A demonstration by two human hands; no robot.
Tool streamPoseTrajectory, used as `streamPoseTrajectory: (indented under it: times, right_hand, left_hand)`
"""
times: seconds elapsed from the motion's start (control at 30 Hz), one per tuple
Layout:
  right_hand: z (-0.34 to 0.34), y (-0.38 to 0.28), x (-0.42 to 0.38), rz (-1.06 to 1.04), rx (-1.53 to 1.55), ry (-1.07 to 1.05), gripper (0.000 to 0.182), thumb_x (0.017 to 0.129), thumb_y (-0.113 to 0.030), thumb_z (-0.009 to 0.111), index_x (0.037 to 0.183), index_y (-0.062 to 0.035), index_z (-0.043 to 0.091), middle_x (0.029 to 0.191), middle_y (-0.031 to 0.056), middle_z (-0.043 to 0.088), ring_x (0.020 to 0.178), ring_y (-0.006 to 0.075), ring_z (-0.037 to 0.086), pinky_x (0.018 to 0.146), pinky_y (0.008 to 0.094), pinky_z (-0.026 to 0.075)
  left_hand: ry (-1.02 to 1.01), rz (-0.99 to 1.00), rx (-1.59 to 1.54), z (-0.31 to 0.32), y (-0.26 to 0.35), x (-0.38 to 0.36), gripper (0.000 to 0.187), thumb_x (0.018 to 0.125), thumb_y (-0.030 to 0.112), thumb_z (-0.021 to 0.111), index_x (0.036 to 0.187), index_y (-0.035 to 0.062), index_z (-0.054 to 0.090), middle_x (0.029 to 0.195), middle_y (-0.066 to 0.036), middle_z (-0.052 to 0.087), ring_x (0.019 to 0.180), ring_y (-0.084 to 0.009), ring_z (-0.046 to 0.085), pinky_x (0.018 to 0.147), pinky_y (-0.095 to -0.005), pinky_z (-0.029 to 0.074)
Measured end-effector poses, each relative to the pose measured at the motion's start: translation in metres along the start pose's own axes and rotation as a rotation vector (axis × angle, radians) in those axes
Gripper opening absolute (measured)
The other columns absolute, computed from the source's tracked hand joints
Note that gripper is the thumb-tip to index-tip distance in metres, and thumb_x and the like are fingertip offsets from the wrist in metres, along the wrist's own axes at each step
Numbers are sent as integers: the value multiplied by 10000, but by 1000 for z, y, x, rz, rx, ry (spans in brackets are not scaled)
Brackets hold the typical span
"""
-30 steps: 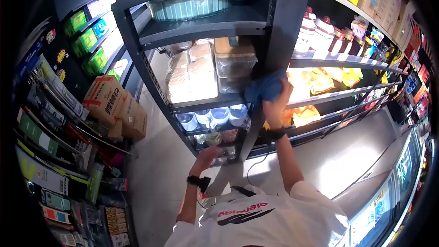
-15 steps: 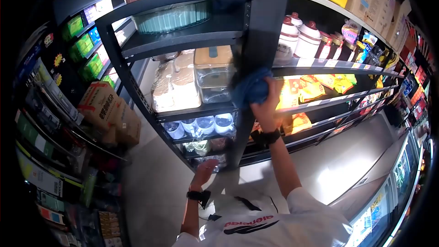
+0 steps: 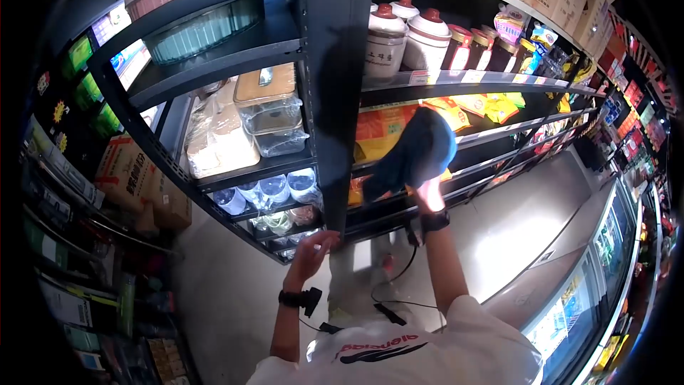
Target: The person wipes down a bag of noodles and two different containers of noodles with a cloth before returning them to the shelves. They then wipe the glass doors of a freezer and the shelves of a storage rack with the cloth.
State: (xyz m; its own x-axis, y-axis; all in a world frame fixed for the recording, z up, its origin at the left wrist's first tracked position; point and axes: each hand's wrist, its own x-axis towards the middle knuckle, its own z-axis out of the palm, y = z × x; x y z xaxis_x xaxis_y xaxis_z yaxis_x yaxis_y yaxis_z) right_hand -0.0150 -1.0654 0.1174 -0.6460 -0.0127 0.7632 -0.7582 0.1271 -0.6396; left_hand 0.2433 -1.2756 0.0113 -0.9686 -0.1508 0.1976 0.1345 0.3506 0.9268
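Blue cloth (image 3: 425, 144) and the black shelf post (image 3: 339, 93), the landmark for all places. The cloth is limp and folded, brightly lit on its right side and darker to the left, with a rounded upper part and a loose end drooping toward the post. It lies right of the post, in front of the shelved snack packets (image 3: 486, 105). The right hand (image 3: 429, 196) has its grip closed on the cloth; the fingers are largely hidden beneath the fabric. The left hand (image 3: 308, 258), near the lower end of the post, holds nothing visible, its grip partly open with fingers loosely curled; contact with the post cannot be determined. Ceramic jars (image 3: 429, 37) stand right of the post, wrapped mugs (image 3: 274, 189) left of it. Compared with the earlier frame, in which the bunched cloth overlapped the post, the cloth is now farther right and more spread out, its loose end hanging.
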Motion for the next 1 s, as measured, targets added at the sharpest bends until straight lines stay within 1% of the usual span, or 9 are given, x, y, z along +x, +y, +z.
streamPoseTrajectory:
  times: [0.1,0.2,0.3,0.4,0.47,0.57,0.7,0.83,1.0]
  right_hand:
    - [-18,-33,61,91,170,52,316,980,-107,607,1263,33,607,1124,99,693,1014,211,657,904,369,532]
    - [-21,-30,99,-353,-66,-2,516,782,-119,763,1264,5,623,1135,115,694,1036,262,683,909,363,538]
    - [-19,-15,122,-371,-33,-174,704,580,-110,784,1274,-84,669,1152,214,671,1077,433,662,952,441,545]
    - [-22,1,126,-464,-138,-142,632,637,-100,797,1257,-127,681,1165,182,686,1061,413,670,912,456,558]
    - [-33,6,130,-352,-53,-240,708,609,-89,860,1283,-145,655,1150,157,687,1042,394,675,892,448,565]
    - [-46,-13,136,-332,-137,-341,849,539,-73,913,1326,-146,601,1158,150,674,1035,390,676,882,456,575]
    - [-30,-30,142,-364,-24,-394,740,571,-142,913,1261,-119,648,1103,158,695,966,383,717,824,439,600]
    - [7,-58,129,-385,46,-501,735,572,-167,885,1258,-107,629,1062,169,681,938,383,715,796,463,599]
    - [20,-54,121,-412,46,-533,763,589,-181,850,1307,-109,602,1101,165,640,948,393,680,780,484,594]
  left_hand:
    - [113,114,145,6,46,29,267,1009,69,602,1261,31,683,1164,-145,735,1066,-286,707,918,-371,554]
    - [250,236,216,20,103,68,343,991,68,600,1328,24,643,1307,-199,661,1181,-376,652,1032,-402,508]
    - [396,416,443,35,148,114,408,966,77,602,1359,-30,609,1387,-200,615,1322,-374,572,1109,-425,457]
    - [568,502,663,43,176,153,425,952,87,598,1363,-18,615,1408,-187,605,1371,-350,542,1137,-450,425]
    - [733,529,708,43,179,174,480,926,64,641,1401,8,602,1448,-180,578,1408,-370,501,1163,-472,395]
    - [946,495,790,38,172,201,720,859,113,753,1515,17,473,1569,-224,424,1471,-403,400,1193,-489,358]
    - [1056,447,935,36,149,224,967,817,239,819,1596,-9,303,1661,-268,253,1545,-454,243,1237,-538,257]
    - [1030,430,966,37,120,234,780,975,372,585,1595,-16,318,1682,-269,208,1571,-427,205,1259,-572,190]
    - [1162,438,1100,34,99,253,676,1018,330,520,1568,-29,358,1653,-252,310,1555,-407,271,1258,-566,209]
